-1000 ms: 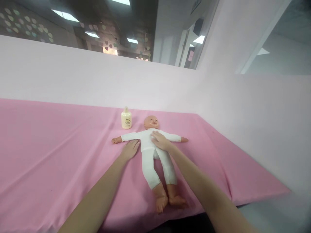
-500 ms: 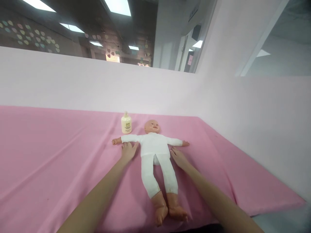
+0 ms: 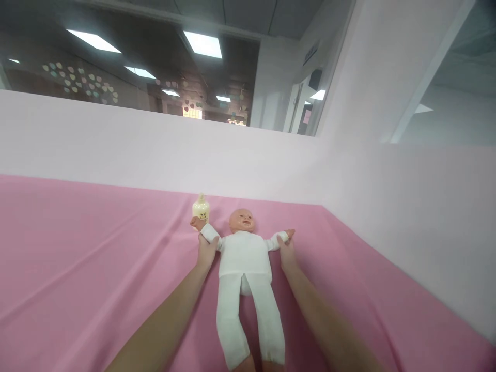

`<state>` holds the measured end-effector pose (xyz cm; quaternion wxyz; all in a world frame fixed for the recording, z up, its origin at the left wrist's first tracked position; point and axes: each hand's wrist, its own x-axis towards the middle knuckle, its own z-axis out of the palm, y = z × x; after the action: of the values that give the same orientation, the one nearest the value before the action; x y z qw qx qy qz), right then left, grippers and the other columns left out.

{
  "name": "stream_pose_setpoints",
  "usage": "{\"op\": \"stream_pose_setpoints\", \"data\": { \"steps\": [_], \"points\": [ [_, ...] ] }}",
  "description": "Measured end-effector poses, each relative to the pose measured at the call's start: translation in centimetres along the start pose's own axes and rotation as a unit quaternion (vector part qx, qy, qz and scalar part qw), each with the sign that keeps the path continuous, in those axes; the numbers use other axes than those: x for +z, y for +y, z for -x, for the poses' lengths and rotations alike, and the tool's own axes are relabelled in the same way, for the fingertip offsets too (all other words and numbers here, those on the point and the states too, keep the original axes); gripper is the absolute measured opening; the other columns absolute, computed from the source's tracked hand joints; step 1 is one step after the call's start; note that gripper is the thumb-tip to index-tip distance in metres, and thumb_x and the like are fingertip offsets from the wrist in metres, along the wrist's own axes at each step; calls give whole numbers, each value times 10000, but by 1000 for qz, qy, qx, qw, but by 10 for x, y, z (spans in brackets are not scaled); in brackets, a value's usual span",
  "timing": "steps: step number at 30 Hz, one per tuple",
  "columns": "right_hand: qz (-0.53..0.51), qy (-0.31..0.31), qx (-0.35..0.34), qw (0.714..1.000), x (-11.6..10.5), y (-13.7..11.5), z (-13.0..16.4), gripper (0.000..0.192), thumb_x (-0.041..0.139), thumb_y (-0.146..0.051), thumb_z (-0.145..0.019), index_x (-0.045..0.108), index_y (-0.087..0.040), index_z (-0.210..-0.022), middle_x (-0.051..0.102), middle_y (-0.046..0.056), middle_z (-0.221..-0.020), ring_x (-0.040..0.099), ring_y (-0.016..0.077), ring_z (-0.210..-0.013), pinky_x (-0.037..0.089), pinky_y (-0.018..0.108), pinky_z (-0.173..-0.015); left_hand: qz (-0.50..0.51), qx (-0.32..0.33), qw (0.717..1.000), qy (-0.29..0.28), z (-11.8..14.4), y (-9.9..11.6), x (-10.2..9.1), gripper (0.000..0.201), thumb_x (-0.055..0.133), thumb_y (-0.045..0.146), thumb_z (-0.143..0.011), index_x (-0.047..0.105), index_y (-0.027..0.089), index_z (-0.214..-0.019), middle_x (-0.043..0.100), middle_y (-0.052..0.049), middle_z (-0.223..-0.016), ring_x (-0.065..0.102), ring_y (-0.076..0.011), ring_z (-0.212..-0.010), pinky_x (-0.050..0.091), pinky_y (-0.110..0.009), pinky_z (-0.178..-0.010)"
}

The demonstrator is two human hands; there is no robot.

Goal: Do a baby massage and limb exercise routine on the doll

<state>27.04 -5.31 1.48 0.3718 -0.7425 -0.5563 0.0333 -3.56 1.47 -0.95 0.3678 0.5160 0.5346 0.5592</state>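
Note:
A baby doll [image 3: 245, 256] in a white top and trousers lies on its back, head toward the wall, its feet cut off by the lower picture edge. My left hand [image 3: 207, 250] is closed round the doll's sleeved arm on the left, which is bent upward at the forearm. On the other side, my right hand [image 3: 287, 252] grips the doll's right-hand sleeve near the wrist, with the thumb on the near side. Behind the doll's left-side fist stands a pale yellow pump bottle [image 3: 200, 207], partly covered by that fist.
A pink cloth [image 3: 96, 258] with long creases covers the surface. White walls [image 3: 155, 150] rise at the back and right. Above them, a wide window [image 3: 174, 67] shows ceiling lights and heart-shaped stickers.
Both hands have moved from beside the doll's arms to hold them. The doll's arms are now raised and bent rather than stretched flat. The camera has tilted up a little.

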Motion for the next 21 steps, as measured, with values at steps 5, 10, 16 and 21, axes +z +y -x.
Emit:
{"op": "stream_pose_setpoints", "data": {
  "steps": [5, 10, 16, 21],
  "points": [
    [-277, 106, 9, 955, 14, 20, -4, 914, 496, -428, -917, 77, -214, -1701, 274, 139, -1756, 412, 297, -1563, 448, 484, -1215, 6, 37, 999, 29, 5, 0, -1, 298, 568, 264, -901, 458, 217, -1174, 677, -73, -1082, 688, -242, -1010, 570, -393, -894],
    [-335, 103, -25, 936, 16, 24, 4, 790, 571, -335, -853, 360, -263, -1610, 432, 121, -1666, 453, 315, -1515, 410, 564, -1232, -4, 114, 993, -18, 14, 2, -1, 377, 553, 168, -857, 552, 200, -1232, 672, -86, -1147, 645, -248, -1090, 524, -431, -1009],
    [-250, -39, -138, 958, 14, 1, 20, 512, 460, -150, -822, 744, -270, -1231, 669, 90, -1385, 583, 285, -1330, 432, 546, -1199, -82, 191, 967, -148, 24, 11, 0, 593, 439, 19, -765, 747, 237, -1222, 690, -88, -1225, 602, -266, -1222, 459, -467, -1133],
    [-232, -62, -159, 958, 12, -6, 23, 510, 516, -155, -826, 752, -313, -1249, 595, 64, -1514, 468, 299, -1474, 318, 564, -1277, -72, 185, 967, -158, 26, 17, -1, 555, 460, 45, -807, 730, 240, -1251, 682, -87, -1261, 596, -272, -1239, 443, -473, -1152]
  ]
}}
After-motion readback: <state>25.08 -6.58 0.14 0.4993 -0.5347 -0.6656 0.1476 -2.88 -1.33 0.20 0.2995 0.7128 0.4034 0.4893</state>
